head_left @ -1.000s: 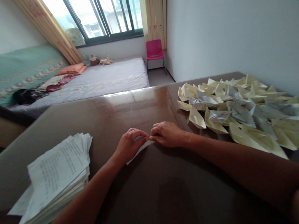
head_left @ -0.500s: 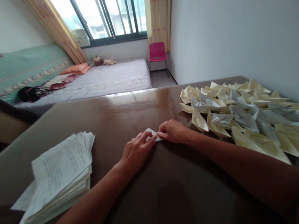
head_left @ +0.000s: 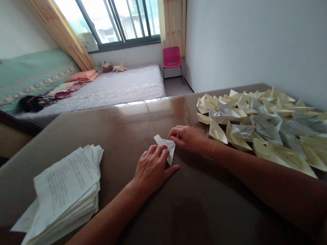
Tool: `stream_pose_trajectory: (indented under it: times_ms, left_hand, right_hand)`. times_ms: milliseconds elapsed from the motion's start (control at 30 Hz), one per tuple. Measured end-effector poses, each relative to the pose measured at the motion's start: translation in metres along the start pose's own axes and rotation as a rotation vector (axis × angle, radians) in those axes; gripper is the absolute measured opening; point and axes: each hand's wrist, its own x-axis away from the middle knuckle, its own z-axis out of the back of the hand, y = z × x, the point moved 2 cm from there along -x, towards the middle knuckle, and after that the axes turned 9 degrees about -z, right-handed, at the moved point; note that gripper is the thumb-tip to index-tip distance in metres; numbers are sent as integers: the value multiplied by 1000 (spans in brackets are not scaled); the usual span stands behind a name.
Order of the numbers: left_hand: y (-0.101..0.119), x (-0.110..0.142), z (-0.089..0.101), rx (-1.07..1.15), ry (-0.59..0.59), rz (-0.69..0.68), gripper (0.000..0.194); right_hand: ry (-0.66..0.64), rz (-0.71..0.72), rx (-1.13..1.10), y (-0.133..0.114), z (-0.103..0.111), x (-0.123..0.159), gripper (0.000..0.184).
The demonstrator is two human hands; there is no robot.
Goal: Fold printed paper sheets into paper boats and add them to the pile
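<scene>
A small folded piece of printed white paper (head_left: 170, 147) lies on the brown table between my hands, with a narrow strip sticking out at its upper left. My left hand (head_left: 152, 165) rests flat over the paper's left part, fingertips on it and thumb stretched out to the right. At the paper's right corner is my right hand (head_left: 188, 137), its fingers loosely bent and slightly apart. Whether its fingertips touch the corner I cannot tell. My left fingers hide some of the folds.
A stack of printed paper sheets (head_left: 62, 191) lies at the left of the table (head_left: 136, 128). Many folded paper boats (head_left: 266, 129), cream and white, crowd the right side. Beyond the table are a bed (head_left: 127, 82), a pink chair (head_left: 172, 57) and a window.
The folded paper has turned and shows more of itself. My left hand has flattened with its thumb spread. My right hand has loosened its pinch and shifted slightly up and left.
</scene>
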Motion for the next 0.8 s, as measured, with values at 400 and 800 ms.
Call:
stream_pose_trajectory:
  times_ms: [400, 800]
  left_hand:
    - [-24, 4, 8, -19, -111, 12, 25]
    - [-17, -6, 2, -223, -78, 42, 26]
  right_hand:
    - [-331, 225, -211, -16, -16, 11, 23]
    - [34, -36, -215, 15, 7, -12, 19]
